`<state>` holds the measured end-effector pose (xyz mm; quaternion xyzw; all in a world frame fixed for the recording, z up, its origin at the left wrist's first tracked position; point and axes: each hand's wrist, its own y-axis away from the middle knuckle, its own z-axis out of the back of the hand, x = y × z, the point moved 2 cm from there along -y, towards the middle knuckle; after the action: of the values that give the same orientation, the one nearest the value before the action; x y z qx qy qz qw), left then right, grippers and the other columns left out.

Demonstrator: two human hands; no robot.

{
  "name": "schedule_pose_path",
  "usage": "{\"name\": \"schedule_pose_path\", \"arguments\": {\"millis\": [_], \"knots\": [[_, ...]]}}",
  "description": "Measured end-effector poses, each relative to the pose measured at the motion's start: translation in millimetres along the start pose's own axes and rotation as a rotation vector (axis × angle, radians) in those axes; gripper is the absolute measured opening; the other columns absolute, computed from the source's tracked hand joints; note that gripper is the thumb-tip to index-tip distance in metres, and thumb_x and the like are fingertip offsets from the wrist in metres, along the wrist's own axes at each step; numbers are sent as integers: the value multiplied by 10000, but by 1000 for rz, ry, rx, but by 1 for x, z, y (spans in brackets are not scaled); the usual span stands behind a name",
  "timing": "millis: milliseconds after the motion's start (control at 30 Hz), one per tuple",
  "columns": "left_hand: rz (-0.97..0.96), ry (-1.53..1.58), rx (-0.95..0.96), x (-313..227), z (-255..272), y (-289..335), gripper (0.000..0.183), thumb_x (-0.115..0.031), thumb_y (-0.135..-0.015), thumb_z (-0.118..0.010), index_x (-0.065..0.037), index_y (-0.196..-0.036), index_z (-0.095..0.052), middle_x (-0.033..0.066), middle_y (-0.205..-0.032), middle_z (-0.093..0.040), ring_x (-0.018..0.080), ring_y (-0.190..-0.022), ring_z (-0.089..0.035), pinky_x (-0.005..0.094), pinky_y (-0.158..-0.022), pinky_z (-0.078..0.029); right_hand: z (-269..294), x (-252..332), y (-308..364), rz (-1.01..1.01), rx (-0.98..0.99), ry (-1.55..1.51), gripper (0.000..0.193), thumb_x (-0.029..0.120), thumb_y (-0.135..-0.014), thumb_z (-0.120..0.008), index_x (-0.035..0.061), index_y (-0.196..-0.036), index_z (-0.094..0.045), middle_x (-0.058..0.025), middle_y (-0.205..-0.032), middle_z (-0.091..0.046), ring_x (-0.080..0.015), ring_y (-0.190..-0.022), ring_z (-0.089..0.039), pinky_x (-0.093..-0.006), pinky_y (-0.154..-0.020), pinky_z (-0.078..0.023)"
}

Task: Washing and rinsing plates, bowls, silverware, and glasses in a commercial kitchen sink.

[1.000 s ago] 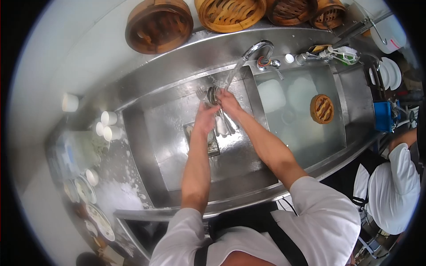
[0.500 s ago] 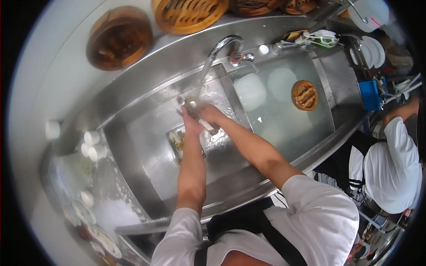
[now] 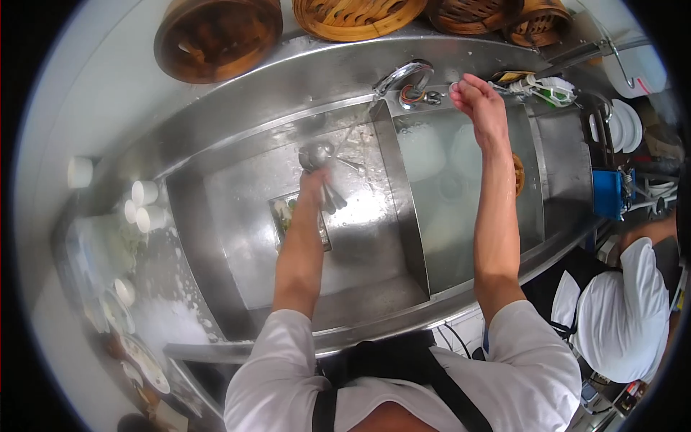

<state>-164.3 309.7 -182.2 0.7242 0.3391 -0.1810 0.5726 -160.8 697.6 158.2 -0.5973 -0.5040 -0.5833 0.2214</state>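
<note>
Several metal spoons (image 3: 320, 153) are bunched in my left hand (image 3: 314, 183), which is closed round their handles over the left sink basin (image 3: 252, 273). The spoon bowls point away from me and some handles stick out on the near side. Beyond the divider, my right hand (image 3: 481, 108) reaches to the back ledge beside the tap (image 3: 414, 83). Its fingers are pinched together at a small white round thing (image 3: 454, 87), mostly covered by the fingertips. Thin water runs from the spout toward the spoons. Below my left hand, food scraps lie in the drain opening (image 3: 286, 209).
Cloudy water fills the right basin (image 3: 450, 237), with pale round shapes and a bamboo steamer (image 3: 518, 175) partly behind my forearm. Larger steamers (image 3: 219, 43) line the back. White cups (image 3: 150, 218) and dishes stand left. A co-worker (image 3: 622, 309) is at the right.
My right hand has left the spoons and moved right and back to the white thing by the tap. The left hand keeps the spoons. The view has shifted.
</note>
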Motion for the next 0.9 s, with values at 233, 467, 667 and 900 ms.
{"name": "schedule_pose_path", "arguments": {"millis": [233, 467, 667, 900], "knots": [[-121, -10, 107, -17, -68, 56, 455, 16, -785, -769, -53, -1181, -557, 54, -993, -651, 185, -908, -625, 364, -815, -508, 11, -13, -20, -7, -133, 457, 265, 281, -907, -706, 36, -997, -656, -38, -850, -637, -117, -741, -630, -260, -683, -528], [-36, 105, -41, -8, -87, 22, 356, -77, -794, -798, -69, -1096, -610, 44, -985, -609, 156, -813, -549, 298, -679, -457, 40, -80, -30, -60, 205, 394, 142, 142, -911, -694, 51, -975, -606, -20, -907, -617, -113, -755, -608, -268, -704, -531], [68, 306, 119, -1, -91, 21, 281, -137, -896, -686, -28, -1129, -575, 62, -974, -584, 182, -796, -547, 336, -715, -492, 24, -85, 1, 597, -81, 864, 325, 87, -854, -705, 15, -1147, -585, -116, -1094, -612, -241, -957, -618, -353, -850, -507], [198, 474, 203, -18, -112, 60, 201, -68, -939, -586, 38, -1102, -536, 136, -947, -600, 201, -808, -598, 318, -667, -516, 116, -145, 67, 514, -558, 1255, 250, 118, -865, -652, 23, -1096, -656, -161, -1104, -647, -374, -1021, -598, -439, -944, -471]]}}
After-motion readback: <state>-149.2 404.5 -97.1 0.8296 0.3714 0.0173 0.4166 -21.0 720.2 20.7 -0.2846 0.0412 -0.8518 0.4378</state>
